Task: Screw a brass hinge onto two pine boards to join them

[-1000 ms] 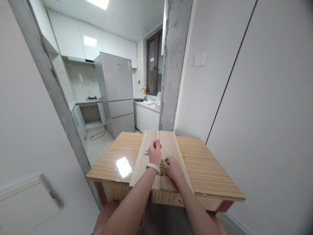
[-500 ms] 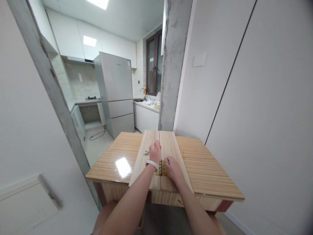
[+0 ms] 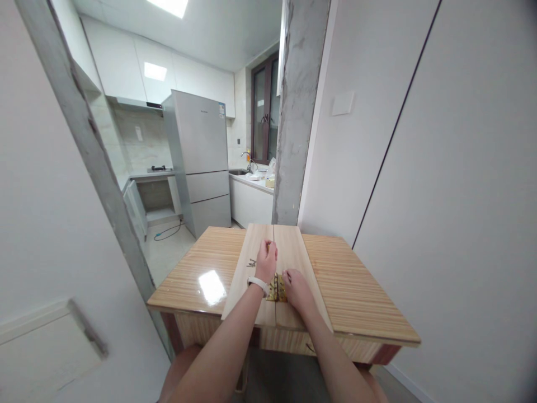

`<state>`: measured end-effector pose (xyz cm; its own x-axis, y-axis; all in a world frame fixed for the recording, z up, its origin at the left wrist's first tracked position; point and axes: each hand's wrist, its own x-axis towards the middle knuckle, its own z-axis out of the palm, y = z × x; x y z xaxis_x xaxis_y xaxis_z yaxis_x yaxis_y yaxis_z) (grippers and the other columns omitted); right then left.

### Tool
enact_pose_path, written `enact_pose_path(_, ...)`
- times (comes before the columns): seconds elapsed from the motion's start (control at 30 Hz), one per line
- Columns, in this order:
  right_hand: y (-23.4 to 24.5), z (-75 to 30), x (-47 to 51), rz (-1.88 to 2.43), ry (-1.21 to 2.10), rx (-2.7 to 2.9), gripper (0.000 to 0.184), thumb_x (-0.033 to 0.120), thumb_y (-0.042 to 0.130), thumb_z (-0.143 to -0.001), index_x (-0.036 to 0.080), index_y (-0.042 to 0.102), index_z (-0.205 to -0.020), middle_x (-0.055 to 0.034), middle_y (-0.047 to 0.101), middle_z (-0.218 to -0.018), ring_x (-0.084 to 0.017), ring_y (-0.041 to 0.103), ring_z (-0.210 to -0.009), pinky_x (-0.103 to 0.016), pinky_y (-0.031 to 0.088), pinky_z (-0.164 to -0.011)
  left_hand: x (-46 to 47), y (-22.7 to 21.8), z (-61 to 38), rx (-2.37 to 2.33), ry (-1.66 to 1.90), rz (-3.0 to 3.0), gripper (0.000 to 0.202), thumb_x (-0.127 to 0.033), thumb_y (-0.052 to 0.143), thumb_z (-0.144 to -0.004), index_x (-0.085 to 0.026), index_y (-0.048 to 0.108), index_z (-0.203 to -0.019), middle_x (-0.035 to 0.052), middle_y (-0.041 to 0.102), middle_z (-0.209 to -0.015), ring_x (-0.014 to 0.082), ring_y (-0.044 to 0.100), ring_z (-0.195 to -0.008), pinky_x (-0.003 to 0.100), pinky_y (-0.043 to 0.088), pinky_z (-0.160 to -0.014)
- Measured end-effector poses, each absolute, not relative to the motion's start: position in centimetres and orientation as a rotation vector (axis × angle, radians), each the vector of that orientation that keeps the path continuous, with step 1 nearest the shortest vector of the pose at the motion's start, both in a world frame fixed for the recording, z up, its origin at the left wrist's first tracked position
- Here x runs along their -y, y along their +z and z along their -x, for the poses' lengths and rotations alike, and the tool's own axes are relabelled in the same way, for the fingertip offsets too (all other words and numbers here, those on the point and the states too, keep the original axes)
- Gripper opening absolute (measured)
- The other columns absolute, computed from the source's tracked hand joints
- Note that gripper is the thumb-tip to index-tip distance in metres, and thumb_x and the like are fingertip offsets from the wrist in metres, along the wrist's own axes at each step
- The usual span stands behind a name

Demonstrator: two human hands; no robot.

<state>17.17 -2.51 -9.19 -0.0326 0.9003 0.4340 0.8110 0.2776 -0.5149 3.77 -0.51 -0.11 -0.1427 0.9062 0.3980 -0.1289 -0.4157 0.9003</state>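
Two pale wooden boards (image 3: 290, 246) lie side by side on the table, a narrow seam between them. A brass hinge (image 3: 277, 288) spans that seam near the front, laid open with a plate on each board. My left hand (image 3: 267, 260), with a white band at the wrist, is closed just above the boards beyond the hinge; what its fingers hold is hidden. Closed at the hinge's right plate is my right hand (image 3: 297, 286), its fingertips pinching something too small to make out. Several screws (image 3: 251, 263) lie loose on the left board.
The wood-grain table (image 3: 356, 285) extends to both sides of the boards, with a drawer front below its near edge. A white wall (image 3: 419, 196) stands close on the right. Beyond the table are a grey refrigerator (image 3: 201, 134) and a sink counter (image 3: 251, 196).
My left hand has shifted slightly, its wrist turning a little and its fingers curling differently. My right hand stays at the hinge with almost no movement.
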Motion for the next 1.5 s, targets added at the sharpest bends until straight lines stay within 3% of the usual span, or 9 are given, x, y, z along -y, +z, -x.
enact_pose_path(0.2,-9.2,-17.2,2.4,1.546,0.154,1.848,0.036,0.032,0.036,-0.102,0.021,0.062,-0.080,-0.0099,0.068,-0.089,-0.019,0.058,-0.087,-0.027,0.038,-0.078,0.7,-0.6,-4.4,-1.121,1.746,-1.320,0.033,-0.051,0.045,-0.100,-0.021,0.058,-0.094,0.0016,0.062,-0.080,0.0162,0.059,-0.073,0.027,0.042,-0.069)
enact_pose_path(0.5,-9.5,-17.1,2.3,1.574,0.161,1.829,0.037,0.034,0.035,-0.103,0.022,0.063,-0.083,-0.0094,0.069,-0.089,-0.020,0.059,-0.087,-0.028,0.038,-0.078,0.1,-0.8,-4.3,-1.131,1.777,-1.301,0.033,-0.041,0.039,-0.102,-0.024,0.047,-0.074,-0.0012,0.050,-0.068,0.0162,0.047,-0.063,0.028,0.035,-0.064)
enact_pose_path(0.7,-9.6,-17.1,2.3,1.571,0.140,1.837,0.037,0.032,0.034,-0.103,0.022,0.062,-0.081,-0.0089,0.068,-0.088,-0.019,0.058,-0.086,-0.028,0.037,-0.078,-0.1,-0.2,-4.2,-1.078,1.718,-1.226,0.032,-0.037,0.044,-0.095,-0.024,0.044,-0.067,-0.0013,0.046,-0.062,0.0157,0.045,-0.058,0.027,0.034,-0.056)
enact_pose_path(0.93,-9.6,-17.2,2.4,1.547,0.130,1.860,0.037,0.032,0.034,-0.103,0.022,0.062,-0.081,-0.0086,0.068,-0.087,-0.019,0.058,-0.085,-0.028,0.036,-0.076,-0.5,0.1,-3.3,-0.855,1.501,-1.225,0.027,-0.037,0.048,-0.084,-0.023,0.041,-0.062,-0.0049,0.031,-0.052,0.0111,0.028,-0.046,0.024,0.018,-0.046)
enact_pose_path(1.03,-9.6,-17.2,2.4,1.545,0.139,1.853,0.038,0.032,0.034,-0.103,0.022,0.061,-0.079,-0.0083,0.067,-0.086,-0.019,0.057,-0.084,-0.028,0.036,-0.075,-0.5,0.2,-3.0,-0.796,1.468,-1.255,0.027,-0.038,0.046,-0.085,-0.022,0.042,-0.063,-0.0055,0.031,-0.052,0.0102,0.026,-0.045,0.024,0.018,-0.046)
enact_pose_path(1.17,-9.5,-17.2,2.5,1.542,0.138,1.849,0.038,0.033,0.034,-0.103,0.022,0.061,-0.079,-0.0083,0.067,-0.086,-0.019,0.057,-0.084,-0.027,0.036,-0.075,0.0,0.3,-3.0,-0.795,1.486,-1.315,0.030,-0.040,0.045,-0.092,-0.022,0.044,-0.069,-0.0048,0.038,-0.055,0.0110,0.034,-0.048,0.024,0.027,-0.048)
enact_pose_path(1.3,-9.4,-17.2,2.5,1.547,0.144,1.851,0.038,0.034,0.034,-0.103,0.022,0.061,-0.079,-0.0091,0.068,-0.087,-0.019,0.058,-0.086,-0.027,0.037,-0.078,0.3,0.1,-3.3,-0.956,1.630,-1.358,0.031,-0.048,0.049,-0.097,-0.021,0.051,-0.079,-0.0029,0.050,-0.064,0.0131,0.048,-0.060,0.025,0.037,-0.059)
enact_pose_path(1.4,-9.4,-17.1,2.4,1.560,0.152,1.842,0.036,0.034,0.036,-0.103,0.022,0.062,-0.081,-0.0094,0.068,-0.089,-0.020,0.058,-0.087,-0.027,0.037,-0.079,0.4,-0.1,-3.6,-1.032,1.718,-1.362,0.032,-0.051,0.049,-0.098,-0.021,0.057,-0.090,0.0004,0.058,-0.075,0.0154,0.056,-0.072,0.026,0.041,-0.067)
enact_pose_path(1.5,-9.4,-17.1,2.4,1.566,0.154,1.840,0.035,0.034,0.037,-0.102,0.022,0.062,-0.080,-0.0092,0.068,-0.089,-0.020,0.058,-0.087,-0.027,0.037,-0.078,0.5,-0.3,-4.0,-1.099,1.724,-1.329,0.032,-0.048,0.043,-0.101,-0.021,0.058,-0.091,0.0006,0.058,-0.076,0.0162,0.055,-0.071,0.027,0.040,-0.068)
